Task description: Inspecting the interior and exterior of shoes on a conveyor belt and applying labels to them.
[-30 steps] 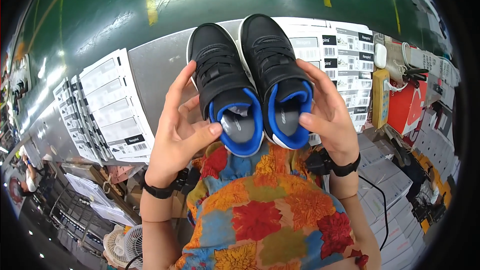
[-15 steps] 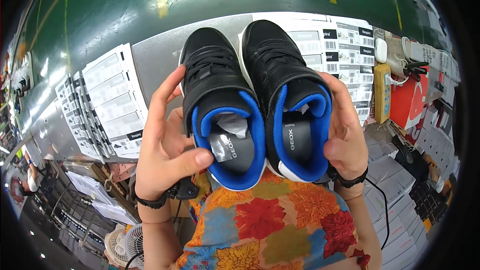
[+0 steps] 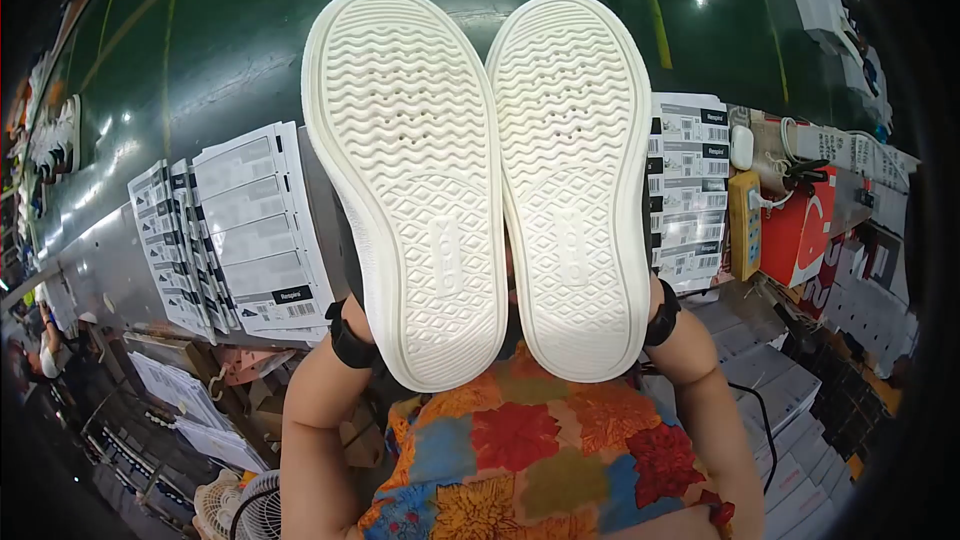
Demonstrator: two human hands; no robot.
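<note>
1. Basically, two shoes were held up side by side, touching along their inner edges, soles turned to the camera: left shoe (image 3: 410, 180), right shoe (image 3: 575, 175). They sat above the floral shirt (image 3: 530, 450) and blocked most of the steel table (image 3: 110, 250).
2. Both hands sat behind the shoes, out of sight. Only the left forearm (image 3: 315, 420) and right forearm (image 3: 715, 410) showed, each with a black wristband (image 3: 347, 337) just under a heel. Finger spread: cannot tell, though each hand presumably carried one shoe.
3. Handling guess: light, small shoes. The white rubber soles looked stiff and flat, with wavy tread at the toe and diamond tread at the heel, so grippy rather than slick. Not fragile.
4. Best hold, in my view: around the heel or the sides of the upper, thumb in the opening. The soles give nothing to hook.
5. Left of the shoes, printed label sheets (image 3: 250, 230) lay fanned on the table; more sheets (image 3: 685, 190) lay right of them.
6. Further right: yellow power strip (image 3: 745, 225), red box (image 3: 805, 230), stacked shoe boxes (image 3: 780, 390).
7. Beyond the shoes: glossy green floor (image 3: 240, 30) with yellow lines.
</note>
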